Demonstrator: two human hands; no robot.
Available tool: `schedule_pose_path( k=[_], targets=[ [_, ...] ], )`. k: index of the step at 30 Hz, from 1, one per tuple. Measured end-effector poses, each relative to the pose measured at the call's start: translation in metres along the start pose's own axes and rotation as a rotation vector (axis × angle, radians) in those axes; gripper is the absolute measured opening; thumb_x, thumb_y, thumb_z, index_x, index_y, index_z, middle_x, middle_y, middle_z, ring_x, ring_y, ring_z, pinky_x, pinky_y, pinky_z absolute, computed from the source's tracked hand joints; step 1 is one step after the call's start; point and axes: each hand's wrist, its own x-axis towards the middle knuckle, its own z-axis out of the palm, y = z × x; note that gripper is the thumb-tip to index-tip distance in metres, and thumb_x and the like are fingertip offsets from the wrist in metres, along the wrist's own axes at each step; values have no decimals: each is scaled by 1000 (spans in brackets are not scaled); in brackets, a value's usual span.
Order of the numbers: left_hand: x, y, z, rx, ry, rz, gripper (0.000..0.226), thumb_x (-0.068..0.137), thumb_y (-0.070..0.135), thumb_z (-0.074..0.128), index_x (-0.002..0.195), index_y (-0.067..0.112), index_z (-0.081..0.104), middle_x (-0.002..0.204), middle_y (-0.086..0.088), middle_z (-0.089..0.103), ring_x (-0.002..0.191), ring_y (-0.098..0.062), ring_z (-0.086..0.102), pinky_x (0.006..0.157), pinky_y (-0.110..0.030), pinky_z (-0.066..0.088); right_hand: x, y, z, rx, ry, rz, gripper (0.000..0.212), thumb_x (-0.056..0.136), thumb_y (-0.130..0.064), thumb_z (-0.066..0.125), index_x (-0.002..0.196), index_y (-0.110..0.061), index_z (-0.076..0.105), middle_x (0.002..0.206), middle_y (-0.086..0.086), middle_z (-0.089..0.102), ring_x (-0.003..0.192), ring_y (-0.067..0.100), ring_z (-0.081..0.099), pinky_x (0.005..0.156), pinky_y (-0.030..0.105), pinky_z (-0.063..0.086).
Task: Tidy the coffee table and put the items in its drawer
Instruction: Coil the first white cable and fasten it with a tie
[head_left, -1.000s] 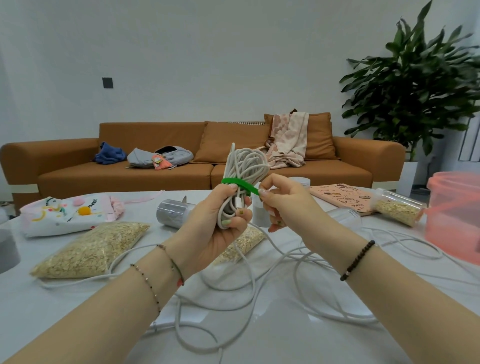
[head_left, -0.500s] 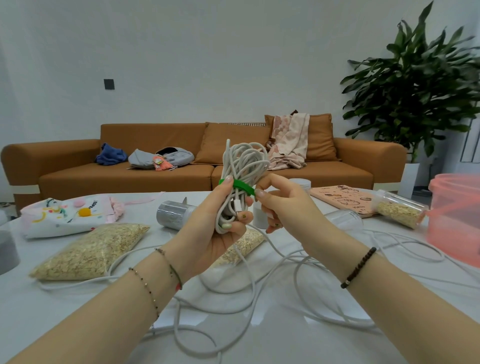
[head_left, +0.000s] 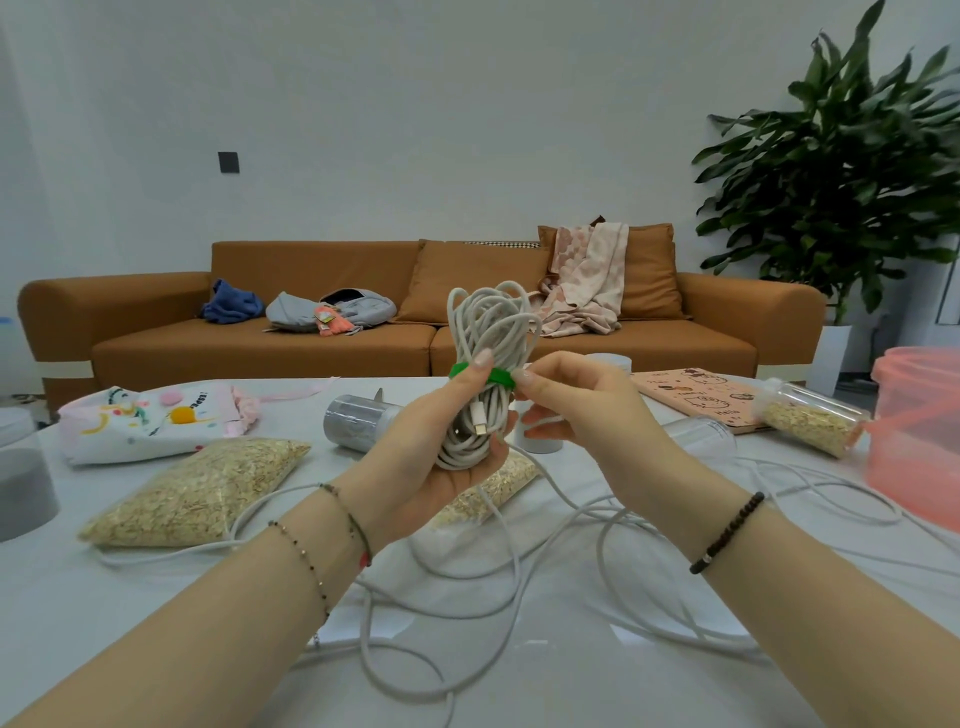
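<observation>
Cable bundle (head_left: 488, 332), white and coiled, is held upright above the surface (head_left: 571, 675), right in the middle of the view. It is gripped by the left hand (head_left: 441, 447), fingers curled round its lower half, thumb pressed on a green tie (head_left: 480, 374) that is wrapped round the coil's middle. The tie's right end is pinched between thumb and forefinger of the right hand (head_left: 582, 415), the other fingers loosely curled below it. A white connector (head_left: 480, 427) is seen hanging against the coil just under the tie. From the bundle's foot, loose cable (head_left: 519, 561) is trailed down and spread in wide loops across the surface, under both forearms. A bag of grain (head_left: 197, 488) is laid flat to the left, and a second bag (head_left: 493, 493) is partly hidden behind the left hand. A silver can (head_left: 358, 423) is lying on its side beyond them, with a printed pouch (head_left: 150, 421) further left. To the right, a clear tube of grain (head_left: 810, 423) is rested beside a pink board (head_left: 696, 395), and a pink bin (head_left: 919, 441) is cut off at the edge. An orange sofa (head_left: 311, 353) is set behind.
</observation>
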Motion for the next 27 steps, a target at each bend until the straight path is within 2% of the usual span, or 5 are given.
schedule_pose_path(
  k=[10, 15, 21, 24, 27],
  targets=[
    [6, -1, -3, -110, 1, 7, 20, 82, 29, 73, 87, 10, 73, 82, -4, 68, 75, -12, 62, 55, -19, 54, -3, -1, 2, 142, -32, 47, 9, 89, -18, 72, 85, -12, 67, 88, 7, 69, 84, 19, 68, 73, 32, 56],
    [9, -3, -6, -19, 37, 41, 21, 74, 26, 77, 88, 11, 72, 79, -2, 69, 69, -10, 65, 66, -23, 59, -4, 1, 5, 159, -34, 39, 9, 91, -18, 70, 88, -10, 67, 87, 4, 69, 83, 17, 67, 74, 31, 57],
    [15, -7, -12, 80, 31, 105, 33, 79, 43, 68, 88, 11, 73, 76, -3, 69, 71, -13, 66, 91, -40, 55, -2, 1, 4, 227, 54, 37, 7, 91, -15, 70, 89, -10, 66, 91, 7, 71, 80, 15, 69, 76, 30, 59],
    [16, -11, -12, 151, 0, 111, 39, 92, 46, 55, 99, 13, 72, 76, -4, 68, 66, -13, 63, 83, -36, 50, -1, 2, 4, 298, 84, 65, 6, 91, -12, 69, 91, -7, 65, 94, 10, 69, 91, 21, 68, 78, 33, 60],
    [17, -12, -12, 142, 2, 116, 44, 89, 46, 55, 107, 8, 67, 80, -6, 66, 68, -13, 61, 74, -31, 50, 0, 2, 4, 387, 101, 105, 11, 91, -7, 68, 98, -3, 61, 105, 22, 67, 97, 27, 71, 78, 35, 61]
  ],
)
